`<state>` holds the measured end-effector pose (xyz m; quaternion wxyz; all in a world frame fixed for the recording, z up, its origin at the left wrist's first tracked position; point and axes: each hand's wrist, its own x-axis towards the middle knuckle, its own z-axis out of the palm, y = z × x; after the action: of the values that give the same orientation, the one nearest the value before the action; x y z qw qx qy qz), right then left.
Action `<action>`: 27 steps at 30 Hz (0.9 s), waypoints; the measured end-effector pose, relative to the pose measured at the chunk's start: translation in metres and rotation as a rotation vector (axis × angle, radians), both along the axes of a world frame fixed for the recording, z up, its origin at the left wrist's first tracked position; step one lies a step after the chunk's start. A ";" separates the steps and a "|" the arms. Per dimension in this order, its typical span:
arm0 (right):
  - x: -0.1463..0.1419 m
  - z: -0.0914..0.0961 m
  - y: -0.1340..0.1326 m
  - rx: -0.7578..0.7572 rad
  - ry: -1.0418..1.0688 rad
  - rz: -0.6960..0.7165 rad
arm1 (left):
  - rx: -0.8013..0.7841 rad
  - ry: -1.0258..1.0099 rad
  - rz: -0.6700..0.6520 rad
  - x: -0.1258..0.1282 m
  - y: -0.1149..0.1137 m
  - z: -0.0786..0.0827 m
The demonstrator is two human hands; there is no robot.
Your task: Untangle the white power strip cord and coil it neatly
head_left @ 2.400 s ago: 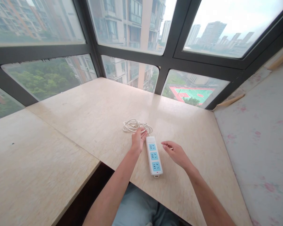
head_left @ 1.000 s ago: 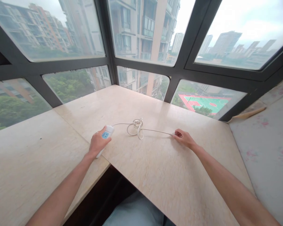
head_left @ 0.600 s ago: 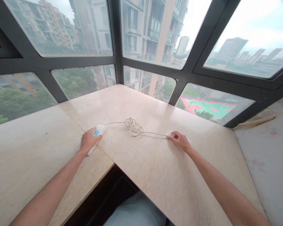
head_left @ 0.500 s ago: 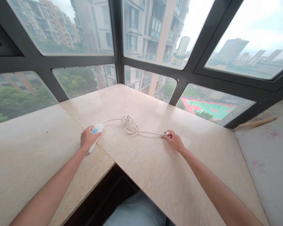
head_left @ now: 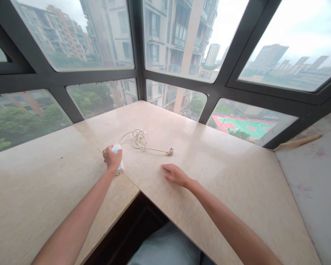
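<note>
Power strip [head_left: 121,168] is clasped in the left hand [head_left: 112,158]; the right hand [head_left: 178,176], thumb and fingers apart, is near the plug [head_left: 170,151] on its looped cord [head_left: 156,149].

Power strip [head_left: 120,166] left, plug [head_left: 170,151] right on countertop [head_left: 237,165], cord [head_left: 140,140] between

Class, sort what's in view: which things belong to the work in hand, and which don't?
In the work: power strip, gripped by the left hand; cord; plug, near the right hand.

Just there: marble-look countertop, window frame, floral wallpaper, basketball court outside.
</note>
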<state>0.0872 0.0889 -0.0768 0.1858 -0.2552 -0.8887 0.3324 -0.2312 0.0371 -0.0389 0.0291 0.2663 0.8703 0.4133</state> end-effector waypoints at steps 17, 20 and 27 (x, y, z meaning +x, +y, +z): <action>0.258 -0.006 -0.070 -0.296 0.652 -1.151 | 0.297 0.164 -1.172 0.279 0.002 -0.033; 0.284 -0.006 -0.075 -0.333 0.829 -1.202 | 0.255 0.060 -1.309 0.322 0.007 -0.043; 0.292 -0.004 -0.078 -0.383 0.951 -1.100 | 0.188 0.062 -1.317 0.366 0.019 -0.051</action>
<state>0.3788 0.0106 -0.0813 0.6413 -0.5190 -0.3835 0.4150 0.1344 0.0561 -0.0898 0.2270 0.7554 0.4867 0.3754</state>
